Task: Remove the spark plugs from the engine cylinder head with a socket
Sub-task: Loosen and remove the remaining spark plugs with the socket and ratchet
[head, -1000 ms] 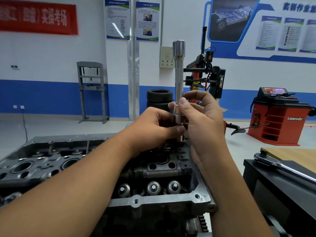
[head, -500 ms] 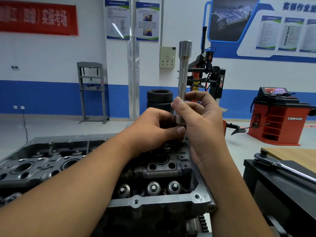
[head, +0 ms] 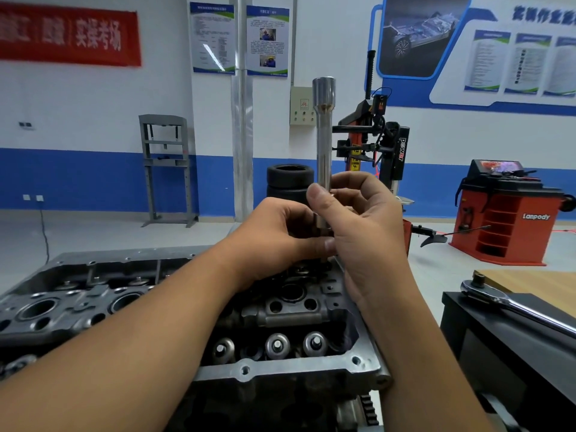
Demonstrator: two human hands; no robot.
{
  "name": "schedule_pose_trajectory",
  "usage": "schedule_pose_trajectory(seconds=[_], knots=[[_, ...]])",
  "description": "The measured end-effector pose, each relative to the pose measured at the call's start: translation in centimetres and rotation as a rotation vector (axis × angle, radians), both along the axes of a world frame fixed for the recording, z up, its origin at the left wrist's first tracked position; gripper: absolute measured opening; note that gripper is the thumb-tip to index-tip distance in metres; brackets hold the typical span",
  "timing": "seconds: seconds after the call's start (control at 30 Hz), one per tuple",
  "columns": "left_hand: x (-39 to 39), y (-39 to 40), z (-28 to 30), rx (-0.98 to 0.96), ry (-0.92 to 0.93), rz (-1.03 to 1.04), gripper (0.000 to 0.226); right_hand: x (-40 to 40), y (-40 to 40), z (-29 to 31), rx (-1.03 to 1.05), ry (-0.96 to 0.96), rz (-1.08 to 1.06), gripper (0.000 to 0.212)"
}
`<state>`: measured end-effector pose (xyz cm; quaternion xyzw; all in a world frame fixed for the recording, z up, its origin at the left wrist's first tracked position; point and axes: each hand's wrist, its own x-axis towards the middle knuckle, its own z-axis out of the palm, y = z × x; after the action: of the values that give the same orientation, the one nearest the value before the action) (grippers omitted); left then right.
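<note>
A long silver spark plug socket [head: 324, 132] stands upright above the far side of the grey engine cylinder head [head: 280, 310]. My right hand [head: 364, 232] pinches its shaft between thumb and fingers. My left hand [head: 280, 235] curls round its lower end, just above the head. The socket's bottom tip and anything in it are hidden behind my fingers. Round open wells show along the head's middle, at the left [head: 37, 308] and near the centre [head: 291, 291].
A ratchet wrench [head: 498, 302] lies on a black box at the right, in front of a wooden tabletop [head: 536, 285]. On the floor behind are stacked tyres [head: 290, 179], a tyre changer [head: 377, 145], a red wheel balancer [head: 508, 213] and a grey press frame [head: 165, 163].
The socket's top swung right half a second ago and has come back upright. My right thumb has slid a little up the shaft. Both hands kept their hold.
</note>
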<state>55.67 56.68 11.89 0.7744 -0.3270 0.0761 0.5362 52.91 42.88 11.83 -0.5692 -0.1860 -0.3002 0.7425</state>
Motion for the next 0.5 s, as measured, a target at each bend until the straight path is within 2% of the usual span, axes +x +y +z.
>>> schedule_pose_trajectory(seconds=[0.07, 0.2, 0.3, 0.43, 0.5], knots=[[-0.01, -0.02, 0.02, 0.003, 0.009, -0.003, 0.029, -0.07, 0.01, 0.06, 0.001, -0.010, -0.015, 0.017], [0.08, -0.01, -0.06, -0.010, 0.071, -0.039, 0.016, 0.00, -0.01, 0.03, 0.037, 0.010, 0.009, 0.008], [0.26, 0.06, -0.16, 0.003, 0.039, -0.031, 0.015, -0.03, 0.02, 0.15, 0.066, 0.016, 0.038, 0.009], [0.26, 0.08, -0.14, 0.027, -0.002, 0.000, 0.027, -0.04, -0.04, -0.04, 0.040, -0.026, -0.030, 0.020], [0.41, 0.13, -0.13, 0.023, 0.022, 0.013, 0.025, 0.06, -0.14, -0.06, 0.068, -0.039, -0.040, 0.021]])
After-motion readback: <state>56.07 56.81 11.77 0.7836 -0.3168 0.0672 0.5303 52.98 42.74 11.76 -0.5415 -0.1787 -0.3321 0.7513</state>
